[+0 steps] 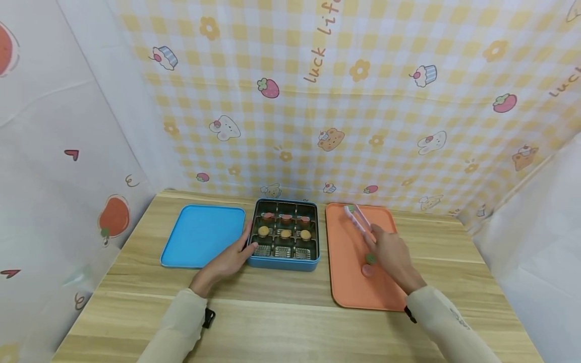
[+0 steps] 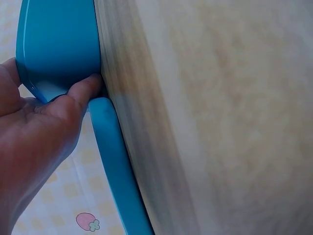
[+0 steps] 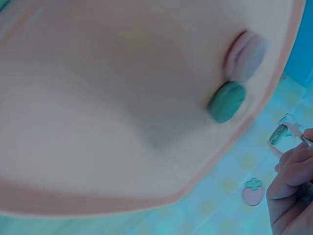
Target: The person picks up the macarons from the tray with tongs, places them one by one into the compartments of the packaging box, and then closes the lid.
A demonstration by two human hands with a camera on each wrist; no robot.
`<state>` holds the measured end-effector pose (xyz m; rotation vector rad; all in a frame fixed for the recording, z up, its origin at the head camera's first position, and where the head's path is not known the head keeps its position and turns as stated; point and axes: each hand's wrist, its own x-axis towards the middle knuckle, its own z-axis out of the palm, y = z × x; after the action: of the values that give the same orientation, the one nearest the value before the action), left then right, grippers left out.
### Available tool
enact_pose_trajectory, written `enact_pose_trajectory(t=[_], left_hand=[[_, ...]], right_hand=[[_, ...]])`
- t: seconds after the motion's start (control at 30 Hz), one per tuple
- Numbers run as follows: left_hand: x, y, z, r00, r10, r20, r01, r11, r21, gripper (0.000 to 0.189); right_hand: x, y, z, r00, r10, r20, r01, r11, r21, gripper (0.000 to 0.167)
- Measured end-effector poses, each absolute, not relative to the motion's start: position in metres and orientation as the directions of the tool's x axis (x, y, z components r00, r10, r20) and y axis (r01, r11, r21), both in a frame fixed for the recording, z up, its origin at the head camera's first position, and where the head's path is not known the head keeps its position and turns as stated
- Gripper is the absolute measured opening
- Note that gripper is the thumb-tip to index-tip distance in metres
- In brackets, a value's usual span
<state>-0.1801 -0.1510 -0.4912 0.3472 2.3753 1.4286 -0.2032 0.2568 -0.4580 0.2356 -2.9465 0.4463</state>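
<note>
In the head view my left hand (image 1: 231, 258) holds the front left corner of a blue box (image 1: 283, 262), thumb at its rim and fingers along its side. The box's dark divided insert (image 1: 274, 249) holds a row of pinkish-red macarons (image 1: 286, 218) and a row of yellow macarons (image 1: 285, 234). Over the orange tray (image 1: 345, 287), my right hand (image 1: 391, 252) grips pale pink tongs (image 1: 360, 220). A green macaron (image 3: 279, 134) sits between the tong tips. On the tray a second green macaron (image 3: 227, 102) and a pink macaron (image 3: 246, 56) lie side by side, close to my right wrist.
A flat blue lid (image 1: 204, 237) lies left of the box, close beside my left hand. Wooden tabletop (image 1: 290, 322) extends in front of the box. A yellow checked cloth (image 1: 295, 111) hangs behind the table, and white cloth (image 1: 50, 201) hangs at the left.
</note>
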Motion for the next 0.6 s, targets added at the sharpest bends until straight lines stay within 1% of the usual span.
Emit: enact_pose_trajectory(t=[0.1,0.2,0.33,0.47,0.6], left_hand=[[-0.180,-0.151,-0.491,-0.910,0.378,-0.174,0.020,0.457,0.889,0.070],[-0.180,-0.153,-0.492,-0.903,0.384,-0.192,-0.003,0.441,0.897,0.069],[-0.181,-0.158,-0.494,-0.891,0.401,-0.213,-0.036,0.405,0.913,0.066],[-0.182,-0.161,-0.494,-0.888,0.407,-0.216,-0.051,0.380,0.924,0.064],[-0.183,-0.161,-0.493,-0.887,0.409,-0.213,-0.051,0.372,0.927,0.065]], right_hand=[[-0.199,0.251,-0.456,-0.958,-0.182,0.223,-0.243,0.927,-0.286,0.040],[-0.194,0.244,-0.455,-0.941,-0.226,0.252,-0.298,0.906,-0.301,0.031],[-0.188,0.234,-0.452,-0.933,-0.256,0.255,-0.332,0.883,-0.331,0.022],[-0.183,0.225,-0.449,-0.922,-0.280,0.267,-0.361,0.869,-0.338,0.019],[-0.177,0.214,-0.445,-0.912,-0.305,0.275,-0.385,0.866,-0.319,0.019]])
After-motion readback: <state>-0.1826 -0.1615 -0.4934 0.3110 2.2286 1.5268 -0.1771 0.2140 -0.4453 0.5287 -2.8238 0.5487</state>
